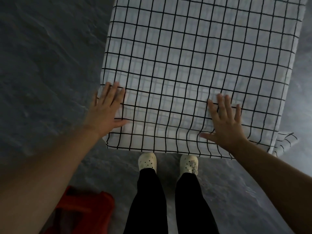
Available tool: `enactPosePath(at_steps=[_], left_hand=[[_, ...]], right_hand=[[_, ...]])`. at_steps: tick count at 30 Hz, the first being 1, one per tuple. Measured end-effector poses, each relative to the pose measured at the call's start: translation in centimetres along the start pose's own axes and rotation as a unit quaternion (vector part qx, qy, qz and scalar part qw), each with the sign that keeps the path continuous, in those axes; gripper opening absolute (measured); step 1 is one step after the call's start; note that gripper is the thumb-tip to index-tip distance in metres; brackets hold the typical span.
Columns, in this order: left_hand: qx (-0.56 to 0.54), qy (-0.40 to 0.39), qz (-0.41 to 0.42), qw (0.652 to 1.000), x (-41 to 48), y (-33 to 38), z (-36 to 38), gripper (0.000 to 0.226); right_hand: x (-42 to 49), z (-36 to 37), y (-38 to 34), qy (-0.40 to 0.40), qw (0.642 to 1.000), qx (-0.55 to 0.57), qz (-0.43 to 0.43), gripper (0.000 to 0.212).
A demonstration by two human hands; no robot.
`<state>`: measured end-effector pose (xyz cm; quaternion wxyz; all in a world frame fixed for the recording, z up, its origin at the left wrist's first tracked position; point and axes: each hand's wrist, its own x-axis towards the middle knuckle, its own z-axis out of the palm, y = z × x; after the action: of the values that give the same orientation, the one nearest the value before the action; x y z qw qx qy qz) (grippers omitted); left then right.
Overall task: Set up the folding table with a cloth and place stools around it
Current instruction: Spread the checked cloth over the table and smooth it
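At the near end of the bench, I have both palms flat on the cloth. My left grip presses near its left edge and my right grip presses towards the right. The fingers of both are straight and spread. Neither grip is closed on anything; they only press on the fabric.

The cloth is white with a black grid. It covers the whole top, so the bench itself is hidden under it, and it hangs over the near edge just above my clogs. I judge this to be the smoothing step: the cloth is on, but the grid lines waver by my right grip and the near right corner hangs rumpled.

The next move, as I see it, is a flat sweep outward to push those ripples off and square that corner. After that come the stools.

Counted:
- One cloth.
- One bench beneath it.
- Two grips.
- Two clogs.
- One red thing on the grey floor by my left leg. It is too blurred for me to say whether it is a stool.
- No stools that I can plainly make out.
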<state>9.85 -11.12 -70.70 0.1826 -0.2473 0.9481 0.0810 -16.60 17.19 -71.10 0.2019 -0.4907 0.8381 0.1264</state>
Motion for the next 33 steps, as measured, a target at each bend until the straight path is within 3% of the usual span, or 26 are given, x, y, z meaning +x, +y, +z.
enactPosePath(at_steps=[4, 9, 14, 17, 19, 22, 25, 28, 30, 33], left_hand=[[-0.058, 0.022, -0.074, 0.995, -1.4, -0.4, 0.6, 0.101], [-0.21, 0.031, -0.231, 0.95, -4.2, -0.3, 2.5, 0.084], [-0.277, 0.0, -0.287, 0.917, -6.9, 0.1, 5.0, 0.085], [-0.361, 0.018, -0.319, 0.876, -7.8, 0.6, 5.8, 0.079], [-0.436, 0.052, -0.355, 0.825, -8.2, 0.8, 6.0, 0.076], [-0.566, 0.08, -0.415, 0.708, -8.5, 1.1, 5.7, 0.074], [-0.67, 0.059, -0.443, 0.592, -8.2, 1.0, 5.6, 0.068], [-0.751, 0.049, -0.443, 0.487, -7.4, 1.3, 5.0, 0.048], [-0.78, 0.027, -0.446, 0.439, -6.9, 1.5, 4.6, 0.046], [-0.8, 0.005, -0.449, 0.398, -6.7, 1.5, 4.5, 0.055]], right_hand=[[0.3, -1.5, -4.3, 0.035, 0.994, 0.022, -0.096, 0.108], [2.8, -2.9, -11.9, 0.05, 0.969, 0.02, -0.241, 0.095], [5.4, -4.0, -18.4, 0.043, 0.958, -0.001, -0.282, 0.092], [6.5, -3.6, -20.0, 0.01, 0.962, -0.028, -0.271, 0.093], [6.7, -3.1, -20.2, 0.009, 0.965, -0.043, -0.259, 0.094], [6.8, -2.8, -20.4, 0.018, 0.967, -0.044, -0.251, 0.094], [6.8, -2.8, -20.6, 0.026, 0.967, -0.043, -0.248, 0.093], [6.6, -2.8, -20.9, 0.026, 0.969, -0.033, -0.242, 0.089], [6.5, -2.8, -20.9, 0.024, 0.971, -0.034, -0.237, 0.088], [6.4, -2.8, -21.0, 0.021, 0.972, -0.034, -0.233, 0.087]])
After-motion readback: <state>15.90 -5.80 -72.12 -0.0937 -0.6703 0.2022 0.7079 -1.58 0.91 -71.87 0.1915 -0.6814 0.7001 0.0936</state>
